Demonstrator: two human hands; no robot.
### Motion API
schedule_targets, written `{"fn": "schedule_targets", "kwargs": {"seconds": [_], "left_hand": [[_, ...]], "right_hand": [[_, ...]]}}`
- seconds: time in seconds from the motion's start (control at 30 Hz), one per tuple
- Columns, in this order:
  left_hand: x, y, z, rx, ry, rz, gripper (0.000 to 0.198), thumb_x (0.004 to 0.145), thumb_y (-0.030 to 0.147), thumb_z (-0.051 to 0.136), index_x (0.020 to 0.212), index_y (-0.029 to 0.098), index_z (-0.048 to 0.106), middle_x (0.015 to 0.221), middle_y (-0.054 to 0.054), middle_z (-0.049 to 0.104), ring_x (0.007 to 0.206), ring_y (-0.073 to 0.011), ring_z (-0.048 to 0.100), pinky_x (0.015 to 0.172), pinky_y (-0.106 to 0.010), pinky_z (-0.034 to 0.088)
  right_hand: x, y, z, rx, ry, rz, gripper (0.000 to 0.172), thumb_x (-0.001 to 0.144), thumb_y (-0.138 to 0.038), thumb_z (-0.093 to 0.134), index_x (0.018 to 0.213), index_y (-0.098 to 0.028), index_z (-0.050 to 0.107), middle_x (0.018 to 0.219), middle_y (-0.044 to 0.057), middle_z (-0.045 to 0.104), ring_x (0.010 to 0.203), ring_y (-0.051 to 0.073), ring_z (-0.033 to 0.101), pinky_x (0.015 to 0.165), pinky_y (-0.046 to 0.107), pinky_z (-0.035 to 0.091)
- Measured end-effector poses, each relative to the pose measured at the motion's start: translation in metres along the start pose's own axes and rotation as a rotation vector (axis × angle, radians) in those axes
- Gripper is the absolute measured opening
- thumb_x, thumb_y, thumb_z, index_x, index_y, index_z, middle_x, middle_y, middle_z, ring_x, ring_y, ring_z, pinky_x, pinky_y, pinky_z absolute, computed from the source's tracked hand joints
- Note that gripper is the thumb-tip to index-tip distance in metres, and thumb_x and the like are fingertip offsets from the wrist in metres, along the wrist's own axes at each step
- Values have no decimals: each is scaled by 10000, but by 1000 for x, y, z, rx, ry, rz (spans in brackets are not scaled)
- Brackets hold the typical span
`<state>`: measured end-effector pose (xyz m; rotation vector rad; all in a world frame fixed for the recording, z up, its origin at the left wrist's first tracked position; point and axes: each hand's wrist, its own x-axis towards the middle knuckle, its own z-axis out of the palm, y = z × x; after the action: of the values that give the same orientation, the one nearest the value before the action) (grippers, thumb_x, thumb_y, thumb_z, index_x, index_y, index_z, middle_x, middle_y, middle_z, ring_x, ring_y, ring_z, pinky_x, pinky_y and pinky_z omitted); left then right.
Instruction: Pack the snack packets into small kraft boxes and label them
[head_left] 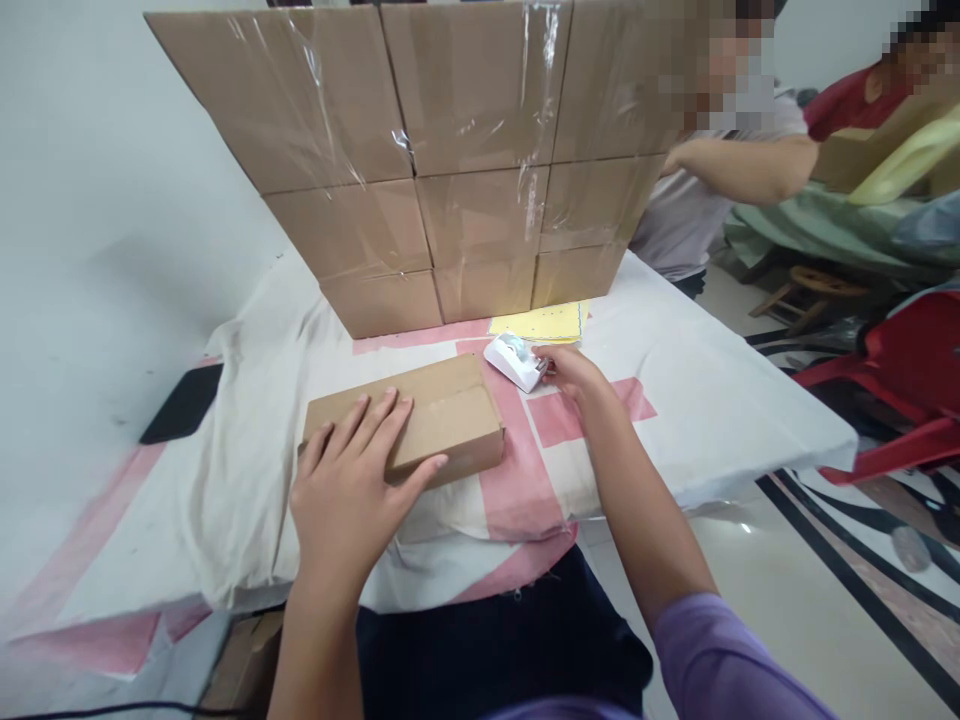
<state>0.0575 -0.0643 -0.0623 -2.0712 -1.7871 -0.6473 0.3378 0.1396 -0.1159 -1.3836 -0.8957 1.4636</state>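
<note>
A small closed cardboard box [442, 405] lies on the cloth-covered table [705, 400] in front of me. My left hand [352, 480] rests flat on its near left part, fingers spread. My right hand [574, 375] reaches past the box to a white tape dispenser [511, 358], with the fingers closed at its right end. A yellow sheet [540, 323] lies just behind the dispenser.
A wall of taped cardboard boxes [450, 150] stands at the back of the table. A black flat object [182, 402] lies at the left edge. Two other people are at the right behind the table, beside a red plastic chair [900, 390].
</note>
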Motion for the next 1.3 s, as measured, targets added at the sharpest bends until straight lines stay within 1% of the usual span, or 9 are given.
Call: {"fn": "schedule_targets", "kwargs": {"seconds": [0.1,0.2,0.43,0.63,0.73,0.93,1.03,1.3], "left_hand": [[0,0,0,4,9,4,601,974,594,537,1470,256,562,1524,-45,583,1409,-346,546,1163,-508,351],[0,1,0,3,16,3,603,972,590,546,1469,250,564,1526,-49,580,1405,-349,550,1164,-513,353],[0,3,0,4,26,5,595,970,576,558,1466,248,569,1520,-53,585,1399,-350,557,1163,-518,358],[-2,2,0,8,33,-2,597,964,587,562,1463,259,572,1521,-46,583,1392,-355,562,1145,-518,372],[-2,2,0,6,34,-11,596,964,593,562,1461,264,574,1522,-45,582,1390,-355,562,1141,-518,373],[-2,4,-1,1,23,-11,595,969,582,564,1466,256,568,1534,-44,570,1412,-353,542,1147,-523,369],[-2,4,-1,-2,28,-7,598,969,583,563,1467,252,569,1531,-48,573,1411,-354,542,1149,-526,367],[-2,4,-2,-29,8,-31,605,957,577,585,1492,296,549,1542,-37,560,1428,-354,524,1175,-527,346]], "right_hand": [[-1,1,0,7,25,3,72,829,-141,661,787,-166,608,599,-25,553,521,107,485,433,202,415],[-2,2,2,0,48,-2,74,853,-149,662,801,-165,612,614,-22,565,527,106,493,455,206,469],[-8,-2,9,-49,80,-24,99,854,-145,683,781,-158,618,634,-7,594,537,100,517,441,187,482],[-14,-3,9,-91,88,-49,143,901,-155,641,763,-161,606,661,-4,593,564,102,538,505,207,549],[-13,-1,10,-118,94,-67,201,904,-169,652,718,-173,575,638,-13,567,558,100,543,506,198,537],[-2,6,11,-178,114,-120,262,896,-198,682,676,-188,539,592,-27,549,480,84,484,433,177,430],[1,8,10,-187,121,-133,278,901,-200,678,664,-188,532,577,-32,530,472,85,489,431,179,429],[-5,0,10,-154,115,-66,221,911,-138,638,704,-170,567,622,-9,569,546,110,573,497,218,567]]}}
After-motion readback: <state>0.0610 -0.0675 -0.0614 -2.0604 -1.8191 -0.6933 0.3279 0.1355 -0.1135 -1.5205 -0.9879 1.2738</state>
